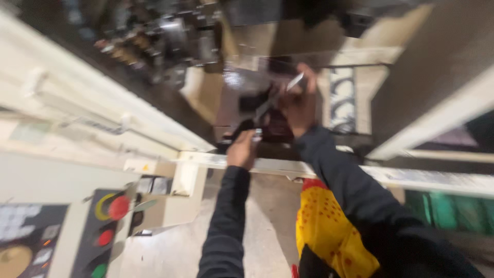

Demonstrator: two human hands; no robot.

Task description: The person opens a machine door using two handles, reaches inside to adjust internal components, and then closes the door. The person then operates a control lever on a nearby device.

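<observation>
Fingers of the right hand (300, 105) are curled around a thin silver tool (280, 95), a bright metal rod that slants from above the knuckles down toward the dark opening of the machine (242, 98). Fingers of the left hand (243, 149) are closed on a small shiny metal piece (256, 135) at the lower lip of that same opening; the blur hides how tightly they press. Both arms wear dark long sleeves and reach up into the machine's dark cavity. The cream frame rail (278, 167) of the machine runs across just below the left hand. Below and left of the opening sits a control panel (110, 226) with round red and green buttons. Below and right of the opening hangs a yellow cloth with red dots (329, 231), beside the right sleeve. The whole view is smeared by motion.
</observation>
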